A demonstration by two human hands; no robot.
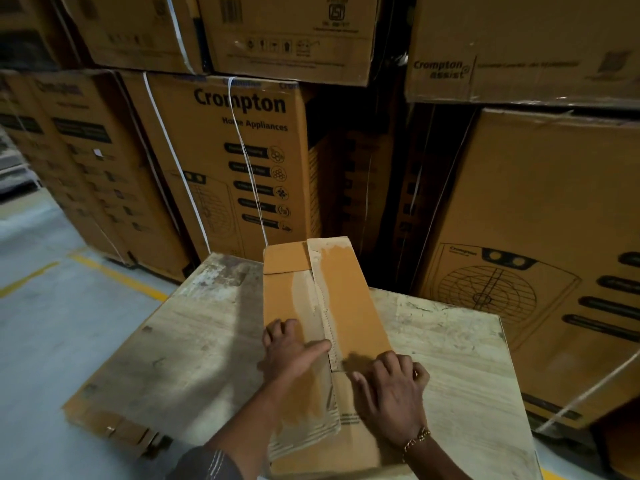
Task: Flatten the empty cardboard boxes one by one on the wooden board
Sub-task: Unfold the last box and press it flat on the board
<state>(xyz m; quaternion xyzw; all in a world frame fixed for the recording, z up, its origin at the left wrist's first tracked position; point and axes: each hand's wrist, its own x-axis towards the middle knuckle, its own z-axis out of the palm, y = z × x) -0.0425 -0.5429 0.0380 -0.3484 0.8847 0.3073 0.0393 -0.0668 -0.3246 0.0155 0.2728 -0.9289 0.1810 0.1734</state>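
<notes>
The box (pixel 346 299) lies lengthwise on the board (pixel 194 341), running from the near edge away from the person, a little right of the board's middle. Its upper face is two long flaps that meet along a seam, where pale torn streaks show on the brown card; the right flap sits slightly higher than the left and reaches further back. The left hand (pixel 291 351) rests on the left flap about halfway along, its fingers bent over the box's left edge and its thumb laid straight across the flap, the tip touching the seam. The right hand (pixel 391 389) is just beside it on the nearer right part of the box, palm down, fingers curled over the right edge and thumb pointing at the seam; whether those fingertips reach the board I cannot tell. A bracelet (pixel 415 439) circles the right wrist, and a dark sleeve (pixel 207 465) covers the left forearm at the bottom of the view. The board is pale, scuffed and stained, most heavily at its far left corner, and it lies on brown cardboard (pixel 110 427) that juts out under its left side. Beyond and to the right of the board stand tall stacks of printed cartons (pixel 221 150), some bound with white straps (pixel 166 140). To the left is a grey floor (pixel 41 306) marked with yellow lines (pixel 104 271).
</notes>
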